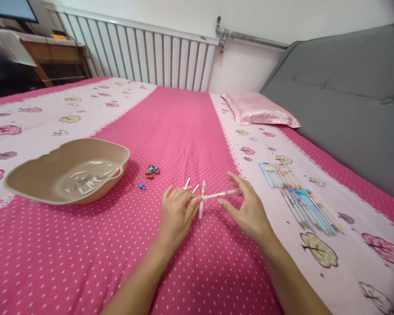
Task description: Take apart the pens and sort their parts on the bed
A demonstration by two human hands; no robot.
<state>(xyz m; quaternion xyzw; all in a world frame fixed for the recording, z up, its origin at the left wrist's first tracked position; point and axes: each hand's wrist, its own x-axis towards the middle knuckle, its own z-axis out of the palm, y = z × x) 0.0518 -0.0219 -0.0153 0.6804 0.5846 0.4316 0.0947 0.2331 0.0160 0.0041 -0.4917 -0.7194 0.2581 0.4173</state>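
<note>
In the head view, the work looked partly done. Two bundles of pens, an upper one (279, 175) and a lower one (310, 211), lay side by side on the pale strip of the bedsheet (184, 118) at the right, and seemed to be the share already dealt with. What appeared left was a pen (220, 194) up in the hands, a second pen (201, 213) lying crosswise beneath it, and a couple of thin white sticks (187, 183) beyond the left hand (177, 208).

The left hand's thumb and forefinger were pinched together on the near-left end of the pen. The right hand (249, 212) stood open around the other end, thumb and fingers well spread; whether it touched the pen could not be told.

The pen was slender and straight, whitish with reddish marks. A beige basin (36, 181), smooth and plastic-looking with a wavy rim, held short white and grey pieces (91, 183). Near it sat small blocky brown and blue bits (152, 173). The sheet was dotted cloth, faintly creased; the pillow (259, 109) looked satiny, the grey headboard (341, 83) padded.
</note>
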